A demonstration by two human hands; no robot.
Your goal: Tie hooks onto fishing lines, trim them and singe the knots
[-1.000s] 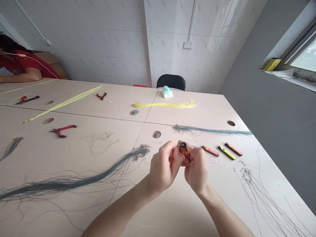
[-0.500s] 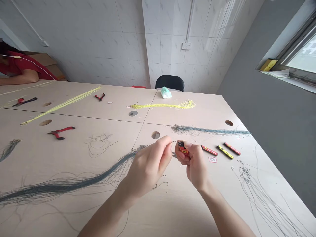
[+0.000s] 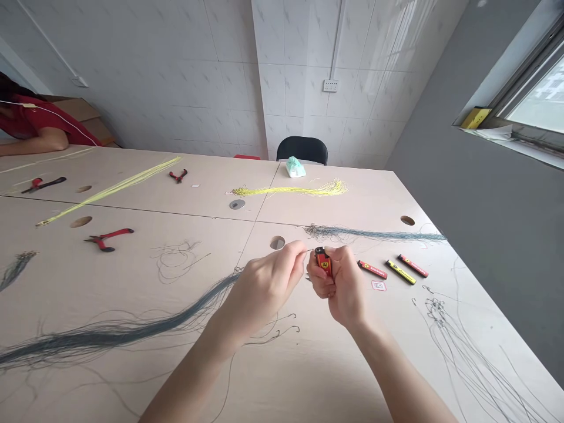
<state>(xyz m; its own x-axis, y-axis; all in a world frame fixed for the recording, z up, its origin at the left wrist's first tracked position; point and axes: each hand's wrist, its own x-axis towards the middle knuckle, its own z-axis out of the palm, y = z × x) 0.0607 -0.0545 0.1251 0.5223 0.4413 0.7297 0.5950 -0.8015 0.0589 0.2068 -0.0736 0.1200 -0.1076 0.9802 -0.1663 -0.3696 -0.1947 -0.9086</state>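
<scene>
In the middle of the view my left hand [image 3: 268, 282] pinches a thin dark fishing line between thumb and forefinger; only a short tip sticks out to the right. My right hand [image 3: 341, 285] is wrapped round a red lighter [image 3: 324, 262] with a black top, the thumb by its upper end. The lighter's top is close to the line's tip, and no flame can be made out. Several fish hooks [image 3: 296, 328] on lines lie on the table below my hands. A long bundle of grey-blue fishing lines [image 3: 167, 322] runs leftward behind my left forearm.
To the right lie two red lighters [image 3: 372, 269] and a yellow lighter [image 3: 400, 272], with loose hooked lines [image 3: 462, 346] nearer me. Farther back are a blue line bundle [image 3: 374, 234] and a yellow bundle [image 3: 291, 189]. Red-handled pliers [image 3: 109, 239] rest at left; a person [image 3: 44, 129] sits beyond.
My right hand has shifted slightly left and turned the lighter more upright. My left hand has barely moved, still pinching the line. More of the hooked lines below it now shows.
</scene>
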